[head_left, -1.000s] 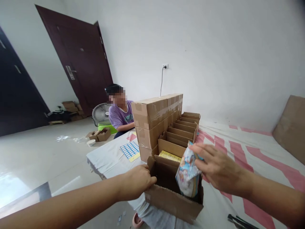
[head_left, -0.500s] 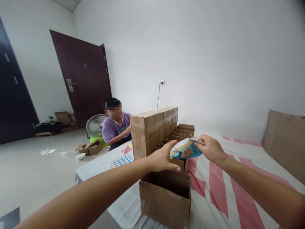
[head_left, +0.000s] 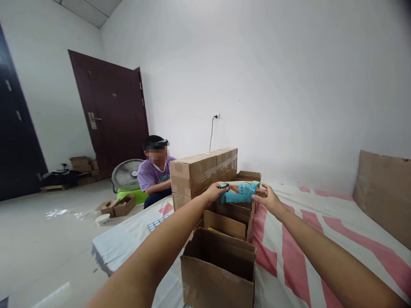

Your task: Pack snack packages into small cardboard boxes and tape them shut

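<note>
A blue and white snack packet (head_left: 239,191) lies flat in the air between both my hands, stretched out over a row of open cardboard boxes (head_left: 231,216). My left hand (head_left: 215,193) grips its left end with fingers closed on it. My right hand (head_left: 267,199) holds its right end. The nearest open box (head_left: 218,270) stands below my forearms, its inside dark. Beside the row, on the left, stands a stack of sealed taped boxes (head_left: 201,172).
A person in a purple shirt (head_left: 153,174) sits on the floor beyond the pink-striped mattress (head_left: 289,231). A floor fan (head_left: 124,175), small open cartons (head_left: 116,206) and a bowl (head_left: 102,219) lie nearby. A blue label sheet (head_left: 156,223) lies on the mattress. A cardboard panel (head_left: 382,192) leans right.
The packet came out of the nearest box, turned flat and moved farther out over the row. My left hand left the box rim and took the packet's left end.
</note>
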### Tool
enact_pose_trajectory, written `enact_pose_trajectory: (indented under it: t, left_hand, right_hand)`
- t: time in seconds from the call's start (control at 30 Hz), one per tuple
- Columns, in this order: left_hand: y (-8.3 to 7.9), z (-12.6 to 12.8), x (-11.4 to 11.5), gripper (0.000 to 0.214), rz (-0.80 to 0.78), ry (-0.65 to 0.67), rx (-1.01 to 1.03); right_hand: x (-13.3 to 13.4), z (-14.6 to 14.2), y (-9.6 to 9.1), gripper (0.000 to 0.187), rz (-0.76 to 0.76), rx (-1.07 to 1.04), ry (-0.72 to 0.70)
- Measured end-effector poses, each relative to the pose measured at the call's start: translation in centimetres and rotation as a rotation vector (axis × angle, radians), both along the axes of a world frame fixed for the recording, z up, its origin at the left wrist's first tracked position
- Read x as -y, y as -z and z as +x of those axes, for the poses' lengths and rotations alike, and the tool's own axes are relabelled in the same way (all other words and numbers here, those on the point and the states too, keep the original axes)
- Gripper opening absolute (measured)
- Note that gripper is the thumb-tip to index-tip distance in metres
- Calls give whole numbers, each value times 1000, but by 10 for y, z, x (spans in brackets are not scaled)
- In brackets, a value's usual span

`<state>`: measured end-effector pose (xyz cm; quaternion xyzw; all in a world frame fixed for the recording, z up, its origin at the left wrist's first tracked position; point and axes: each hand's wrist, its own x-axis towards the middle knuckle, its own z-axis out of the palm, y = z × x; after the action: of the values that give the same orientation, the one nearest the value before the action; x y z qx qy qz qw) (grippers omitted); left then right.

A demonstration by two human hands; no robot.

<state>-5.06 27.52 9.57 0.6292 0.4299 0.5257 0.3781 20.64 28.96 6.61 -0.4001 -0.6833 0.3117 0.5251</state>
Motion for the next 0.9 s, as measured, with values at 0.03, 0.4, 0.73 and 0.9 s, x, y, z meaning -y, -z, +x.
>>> enact_pose_trajectory:
  t: [0.03, 0.4, 0.73, 0.9]
  left_hand:
    - [2, -2, -3, 59, -10, 0, 2]
    - [31, -10, -21, 66, -110, 61, -45]
    - [2, 10, 11, 61, 17, -108, -151]
    - [-26, 23, 78, 49, 81, -123, -190]
  right_hand:
    - [-4, -1, 6, 84, -25, -16, -23]
    - [-18, -18, 31, 77, -133, -107, -209]
    - [45, -20, -7, 62, -197, -215, -283]
    - [115, 0, -24, 56, -88, -73, -224]
